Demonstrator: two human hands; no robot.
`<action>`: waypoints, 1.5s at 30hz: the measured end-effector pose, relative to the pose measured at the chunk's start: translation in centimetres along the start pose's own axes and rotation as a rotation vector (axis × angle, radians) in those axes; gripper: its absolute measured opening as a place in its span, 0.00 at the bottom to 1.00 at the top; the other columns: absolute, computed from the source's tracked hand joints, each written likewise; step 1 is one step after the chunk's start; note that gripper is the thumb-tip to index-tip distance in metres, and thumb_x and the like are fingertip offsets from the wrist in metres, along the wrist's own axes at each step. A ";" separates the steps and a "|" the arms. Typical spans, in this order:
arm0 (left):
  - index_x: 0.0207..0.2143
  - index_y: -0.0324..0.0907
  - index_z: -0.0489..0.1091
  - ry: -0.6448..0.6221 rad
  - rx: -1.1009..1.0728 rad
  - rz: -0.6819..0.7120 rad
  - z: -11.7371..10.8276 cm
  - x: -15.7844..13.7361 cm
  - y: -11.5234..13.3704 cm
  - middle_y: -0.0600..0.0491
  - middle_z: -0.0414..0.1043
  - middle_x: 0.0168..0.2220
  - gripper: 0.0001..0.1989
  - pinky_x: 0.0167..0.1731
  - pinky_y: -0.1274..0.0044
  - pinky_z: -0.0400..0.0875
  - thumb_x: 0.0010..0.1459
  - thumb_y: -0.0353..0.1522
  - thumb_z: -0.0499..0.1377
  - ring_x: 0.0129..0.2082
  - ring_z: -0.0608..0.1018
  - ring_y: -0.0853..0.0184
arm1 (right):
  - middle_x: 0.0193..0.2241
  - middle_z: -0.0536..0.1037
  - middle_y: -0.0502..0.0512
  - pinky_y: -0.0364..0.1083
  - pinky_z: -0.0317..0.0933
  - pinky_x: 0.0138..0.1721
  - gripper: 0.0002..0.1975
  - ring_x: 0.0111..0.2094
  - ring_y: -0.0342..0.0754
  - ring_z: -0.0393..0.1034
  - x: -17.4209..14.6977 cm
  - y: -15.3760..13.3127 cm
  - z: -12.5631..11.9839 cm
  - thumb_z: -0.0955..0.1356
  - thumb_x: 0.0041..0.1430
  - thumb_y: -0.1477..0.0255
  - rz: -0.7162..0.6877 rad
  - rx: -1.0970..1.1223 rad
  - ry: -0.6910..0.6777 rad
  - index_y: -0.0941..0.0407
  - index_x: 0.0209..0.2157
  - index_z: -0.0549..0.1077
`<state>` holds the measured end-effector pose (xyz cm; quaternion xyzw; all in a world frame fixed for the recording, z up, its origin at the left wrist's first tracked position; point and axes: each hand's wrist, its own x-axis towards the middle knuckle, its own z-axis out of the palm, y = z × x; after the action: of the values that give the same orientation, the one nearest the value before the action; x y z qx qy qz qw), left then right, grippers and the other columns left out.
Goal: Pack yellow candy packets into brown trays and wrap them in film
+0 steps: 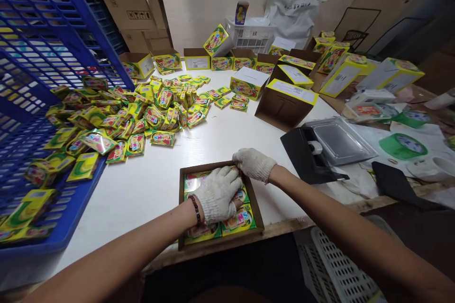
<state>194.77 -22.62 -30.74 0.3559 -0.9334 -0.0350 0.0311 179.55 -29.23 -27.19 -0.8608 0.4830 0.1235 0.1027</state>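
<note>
An open cardboard box (257,208) lies at the table's front edge, with small yellow and green candy packs (239,220) laid flat inside. My left hand (217,194), in a white knit glove, rests on top of these packs with its fingers spread. At the box's far right corner, my gloved right hand (253,163) has its fingers closed on the rim. A large heap of loose candy packs (156,113) is spread across the table to the left and spills over a blue plastic basket.
The blue basket (81,213) stands tipped at left. Printed display boxes (245,83) line the back, and open brown boxes (284,104) stand right of centre. A black tape dispenser (302,151), a clear plastic tray (337,139) and green tape rolls (401,146) lie at right.
</note>
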 end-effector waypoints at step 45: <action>0.54 0.34 0.67 -0.301 0.005 -0.447 -0.9 -4.9 2.1 0.35 0.67 0.54 0.30 0.52 0.58 0.67 0.54 0.44 0.61 0.56 0.67 0.45 | 0.51 0.69 0.64 0.50 0.69 0.38 0.16 0.44 0.54 0.70 -1.0 -4.4 4.6 0.61 0.61 0.79 -0.256 -0.179 0.050 0.59 0.50 0.70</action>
<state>197.09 -17.79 -29.82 0.5439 -0.8259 -0.0911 -0.1175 182.32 -24.82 -30.95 -0.9238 0.3587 0.1305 0.0288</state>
